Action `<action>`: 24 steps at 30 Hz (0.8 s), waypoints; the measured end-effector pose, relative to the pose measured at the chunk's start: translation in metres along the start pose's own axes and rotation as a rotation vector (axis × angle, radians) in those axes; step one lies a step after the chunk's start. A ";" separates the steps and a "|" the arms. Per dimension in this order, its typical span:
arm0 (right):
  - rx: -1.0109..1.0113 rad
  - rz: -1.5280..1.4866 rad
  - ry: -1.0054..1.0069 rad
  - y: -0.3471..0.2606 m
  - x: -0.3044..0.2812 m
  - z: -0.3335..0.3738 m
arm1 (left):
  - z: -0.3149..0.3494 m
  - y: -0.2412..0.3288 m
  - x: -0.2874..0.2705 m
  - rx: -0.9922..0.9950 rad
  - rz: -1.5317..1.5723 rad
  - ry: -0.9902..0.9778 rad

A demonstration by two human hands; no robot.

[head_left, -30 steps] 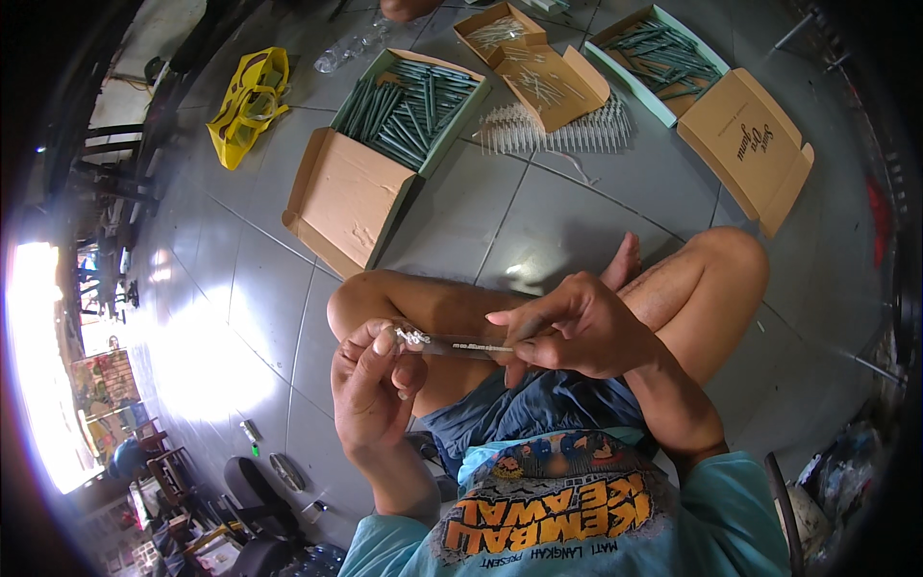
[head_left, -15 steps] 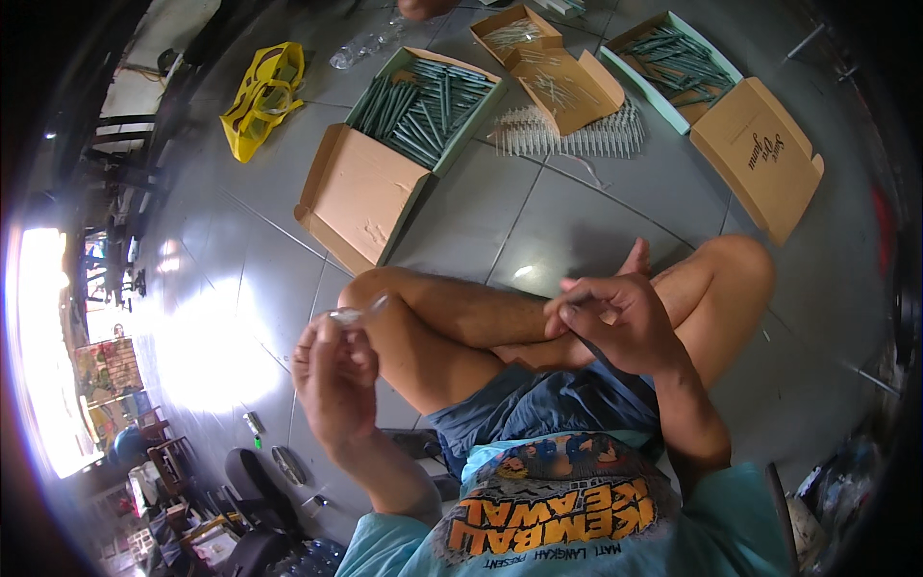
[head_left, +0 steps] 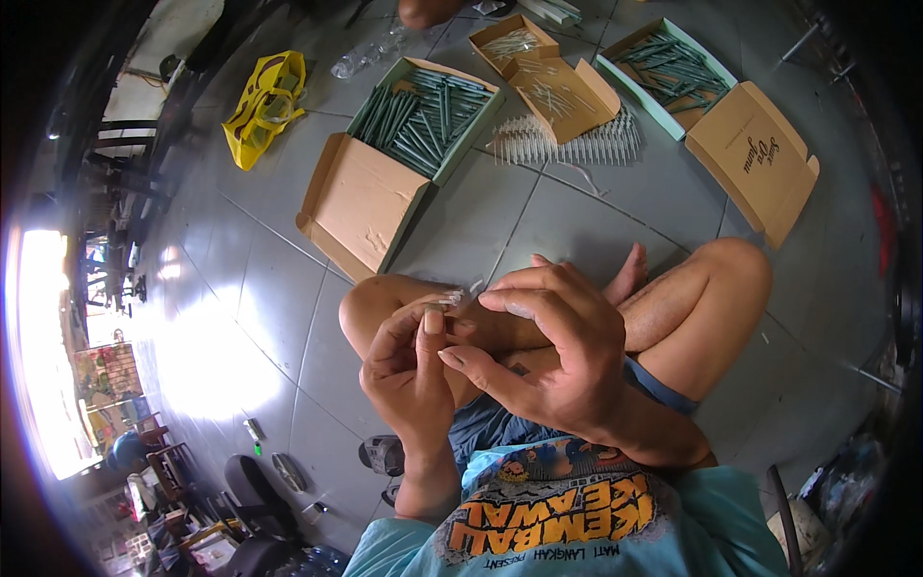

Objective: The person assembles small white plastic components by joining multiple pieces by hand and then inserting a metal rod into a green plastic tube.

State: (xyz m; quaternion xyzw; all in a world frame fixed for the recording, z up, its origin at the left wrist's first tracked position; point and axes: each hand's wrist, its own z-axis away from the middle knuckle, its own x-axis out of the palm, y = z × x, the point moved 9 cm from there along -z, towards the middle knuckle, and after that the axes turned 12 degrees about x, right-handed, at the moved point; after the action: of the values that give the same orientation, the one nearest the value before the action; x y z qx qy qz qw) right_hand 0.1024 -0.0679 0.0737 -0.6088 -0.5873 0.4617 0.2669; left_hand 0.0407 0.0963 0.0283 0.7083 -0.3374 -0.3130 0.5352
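You have grey square floor tiles point(head_left: 461, 245) below you, with pale grout lines between them. At your left, a bright opening point(head_left: 48, 356), window or doorway unclear, is washed out white, and its glare point(head_left: 212, 361) spreads over the tiles. Thin metal legs point(head_left: 800, 43) stand at your upper right; the room's edges fall into shadow.

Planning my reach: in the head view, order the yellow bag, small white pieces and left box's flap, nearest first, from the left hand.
1. Small white pieces, in the left hand.
2. Left box's flap, ahead.
3. Yellow bag, farther left.
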 end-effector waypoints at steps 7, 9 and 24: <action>0.091 0.006 0.009 0.010 0.009 -0.001 | 0.007 -0.005 0.000 -0.001 -0.015 0.017; 0.108 0.005 -0.004 0.015 0.010 0.001 | 0.008 -0.006 0.001 -0.020 0.033 -0.005; 0.442 -0.297 -0.110 0.042 0.010 0.003 | 0.008 -0.026 0.000 -0.164 0.315 -0.017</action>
State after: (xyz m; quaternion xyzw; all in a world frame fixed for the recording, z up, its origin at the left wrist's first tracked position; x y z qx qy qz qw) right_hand 0.1187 -0.0659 0.0333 -0.4167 -0.5688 0.5670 0.4258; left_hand 0.0376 0.0973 0.0015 0.5980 -0.4220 -0.2578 0.6307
